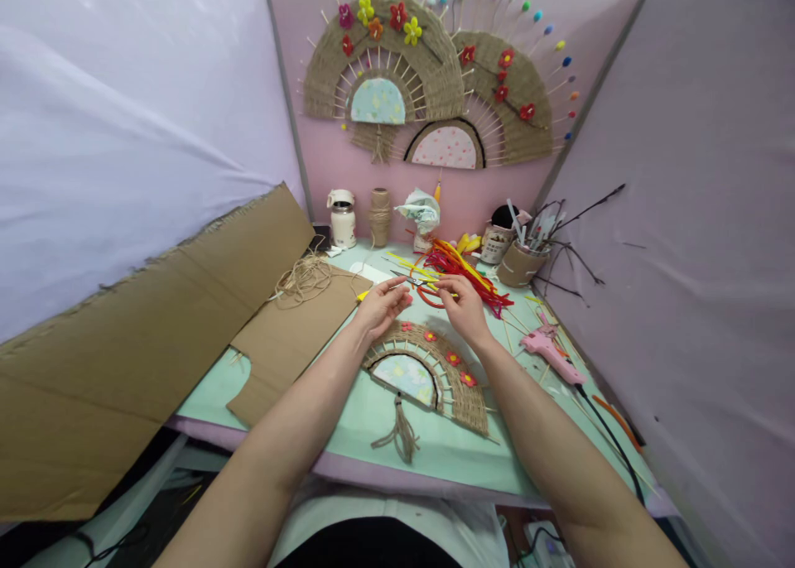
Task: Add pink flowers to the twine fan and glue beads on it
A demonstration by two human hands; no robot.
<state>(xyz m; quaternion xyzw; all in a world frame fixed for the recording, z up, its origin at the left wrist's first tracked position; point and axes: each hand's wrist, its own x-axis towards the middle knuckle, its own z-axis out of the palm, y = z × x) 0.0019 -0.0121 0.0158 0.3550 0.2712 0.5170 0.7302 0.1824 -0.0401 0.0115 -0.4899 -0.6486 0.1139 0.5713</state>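
My left hand (382,310) and my right hand (463,305) are raised close together above the fan's upper edge. A thin dark strip (418,282), too small to name surely, spans between the fingertips of both hands, which are pinched on its ends. Below them lies a woven twine fan (469,398) with red flowers and a pale blue floral half-circle. A twine tassel (402,435) hangs from its base toward the table's front. Just behind the fingers show orange loops (430,296) resembling scissor handles, partly covered by my right hand.
Red and yellow fuzzy stems (460,266) are heaped behind my hands. A pink glue gun (552,354) lies right, its cord running forward. Cardboard (304,336) and tangled twine (304,280) lie left. A pot of twigs (522,263), a twine spool (379,216) and a bottle (342,224) stand behind.
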